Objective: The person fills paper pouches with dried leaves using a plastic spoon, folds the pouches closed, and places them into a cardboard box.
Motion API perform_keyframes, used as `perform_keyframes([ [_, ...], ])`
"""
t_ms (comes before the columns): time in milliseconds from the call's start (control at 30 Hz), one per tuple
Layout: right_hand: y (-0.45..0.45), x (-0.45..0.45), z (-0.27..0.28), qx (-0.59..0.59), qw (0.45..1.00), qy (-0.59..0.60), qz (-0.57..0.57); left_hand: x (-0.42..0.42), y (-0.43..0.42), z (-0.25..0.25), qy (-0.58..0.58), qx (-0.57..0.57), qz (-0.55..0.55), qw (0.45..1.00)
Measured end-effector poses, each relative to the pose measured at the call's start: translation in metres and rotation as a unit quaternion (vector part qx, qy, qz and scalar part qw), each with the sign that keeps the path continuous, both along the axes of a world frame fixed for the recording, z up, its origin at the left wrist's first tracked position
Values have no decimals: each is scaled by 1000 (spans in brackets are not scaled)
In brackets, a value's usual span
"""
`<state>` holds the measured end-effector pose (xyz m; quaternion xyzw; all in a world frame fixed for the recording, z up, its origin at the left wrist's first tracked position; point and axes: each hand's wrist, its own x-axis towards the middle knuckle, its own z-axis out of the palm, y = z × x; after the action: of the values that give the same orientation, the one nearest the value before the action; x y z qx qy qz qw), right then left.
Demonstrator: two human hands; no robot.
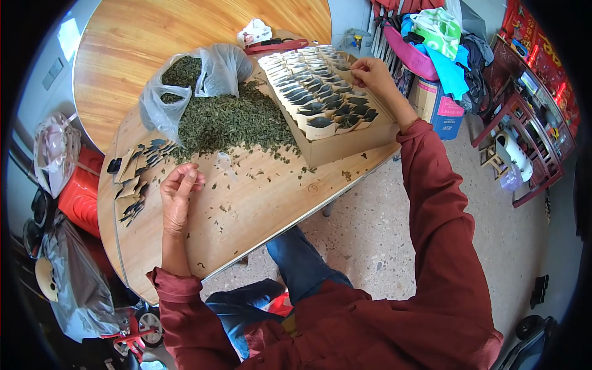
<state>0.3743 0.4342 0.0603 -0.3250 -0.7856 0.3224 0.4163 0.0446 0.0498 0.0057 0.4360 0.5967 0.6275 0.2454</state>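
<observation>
My right hand (372,75) is over the far right side of a cardboard box (345,145), its thumb and fingers pinched together. Whether a small item sits in that pinch, I cannot make out. Rows of small paper packets (317,89) with dark openings stand upright in the box. Above the near left part of the table, my left hand (182,192) has its fingers curled in towards the thumb, with nothing visible in them. Beyond it lies a heap of dried green leaves (231,120). Flat brown paper packets (132,185) lie fanned out to its left.
A clear plastic bag (225,68) of leaves lies open behind the heap. A small translucent scoop-like piece (225,165) rests by my left hand. Loose leaf bits dot the wooden table (246,213). A blue carton (436,111) stands on the floor beyond the table's right end.
</observation>
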Motion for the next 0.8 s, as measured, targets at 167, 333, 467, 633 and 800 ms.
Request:
perform_keyframes([
  [167,2,-4,-2,-10,1000,0,5,2,1,1,-8,3,-4,1000],
  [333,2,-6,-1,11,1000,-10,-2,3,1,2,-9,-2,-4,1000],
  [467,4,-8,-2,23,999,-25,-9,5,0,3,-12,-12,-2,1000],
  [633,4,-9,-1,35,999,-27,-26,3,0,2,-11,-12,-7,1000],
  [800,3,-11,-3,39,998,-34,-32,2,1,1,-12,-13,-12,1000],
])
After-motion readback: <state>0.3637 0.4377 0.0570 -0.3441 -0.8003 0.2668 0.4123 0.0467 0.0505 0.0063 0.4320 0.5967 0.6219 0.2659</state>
